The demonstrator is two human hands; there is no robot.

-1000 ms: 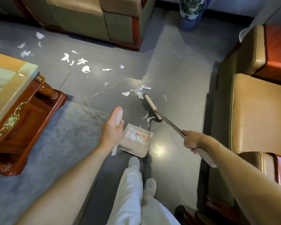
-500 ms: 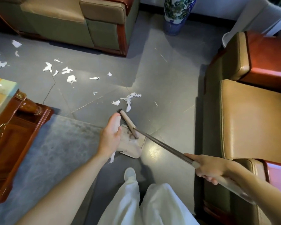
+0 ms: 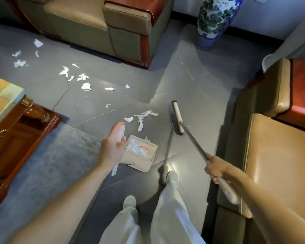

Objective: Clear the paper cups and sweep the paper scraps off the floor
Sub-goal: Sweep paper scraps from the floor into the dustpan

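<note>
My left hand grips the upright white handle of a beige dustpan that sits on the grey floor and holds white scraps with an orange bit. My right hand grips the long broom handle; the broom head rests on the floor to the right of the pan, apart from it. A cluster of torn paper scraps lies just beyond the pan. More paper scraps trail away toward the far left. No paper cups are visible.
A wooden coffee table stands on a grey rug at left. Leather armchairs sit ahead and at right. A blue-and-white floor vase stands in the far corner. My feet in white shoes are below the pan.
The broom head has left the dustpan and swung out to the right of the scrap cluster. My right hand has moved forward with the handle. The dustpan stays gripped in place.
</note>
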